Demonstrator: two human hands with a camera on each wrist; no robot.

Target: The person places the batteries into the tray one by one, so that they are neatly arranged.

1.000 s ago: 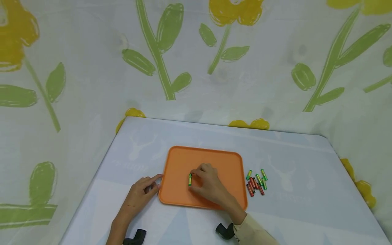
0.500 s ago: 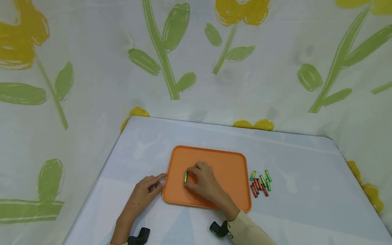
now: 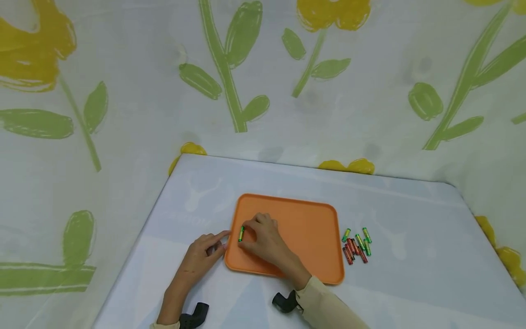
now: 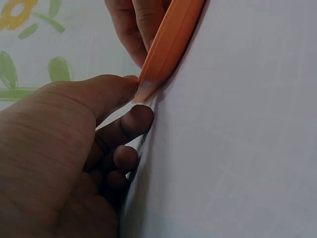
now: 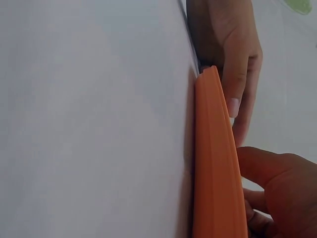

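Note:
In the head view my right hand (image 3: pixel 263 236) is over the left part of an orange tray (image 3: pixel 304 233). Its thumb and index finger pinch a green and yellow battery (image 3: pixel 241 234) by the two ends. My left hand (image 3: pixel 201 256) lies at the tray's left edge, index finger and thumb reaching out to the rim. The left wrist view shows that thumb's tip at the rim (image 4: pixel 158 59), with the other fingers lower down, loosely bent. In the right wrist view the tray's side wall hides the battery and part of the right hand (image 5: pixel 292 193).
Right of the tray lies a loose group of batteries, several green and yellow ones (image 3: pixel 367 235) and several red ones (image 3: pixel 348 255). A pale patterned cloth covers the table (image 3: pixel 411 219). Behind it hangs a flower-print curtain (image 3: pixel 361 105). Black wrist devices (image 3: pixel 195 315) sit on both wrists.
My right hand has carried the pinched battery leftward across the tray, close to its left rim. The left hand stays at the tray's edge. The whole view has shifted slightly.

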